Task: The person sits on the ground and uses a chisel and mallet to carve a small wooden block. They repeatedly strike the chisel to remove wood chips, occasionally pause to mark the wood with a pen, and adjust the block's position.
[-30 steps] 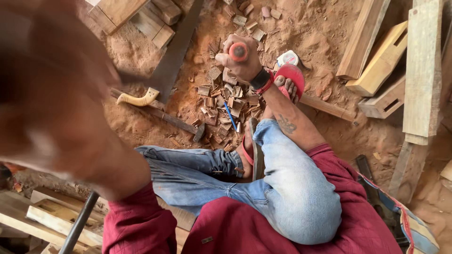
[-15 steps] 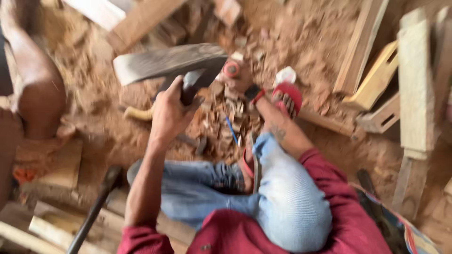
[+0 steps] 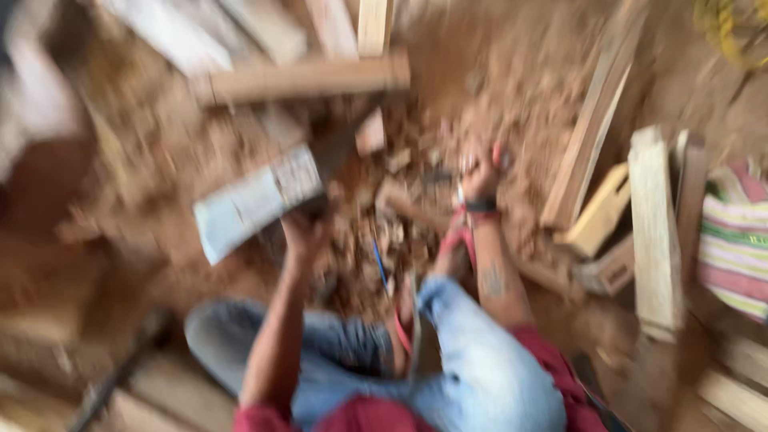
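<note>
The picture is motion-blurred. My left hand (image 3: 306, 232) grips the handle of a broad grey-bladed axe (image 3: 254, 200), held above a pile of wood chips (image 3: 376, 224) on the sawdust floor. My right hand (image 3: 480, 178), with a dark wristband, is closed around a small wooden piece with a reddish end (image 3: 498, 152) at the pile's far right. The axe blade is to the left of that piece and apart from it. I sit on the ground in blue jeans (image 3: 472, 360) and a red shirt.
Long planks (image 3: 304, 78) lie across the top. Boards (image 3: 656, 224) and a yellowish wooden block (image 3: 602, 210) are at the right, beside a striped cloth (image 3: 732, 248). A blue pencil (image 3: 378, 261) lies among the chips, near a red sandal (image 3: 454, 240).
My left hand has dropped from close to the camera and now holds the axe over the chips, the blade swung leftward. My right hand has stayed on the small piece. The view has tilted.
</note>
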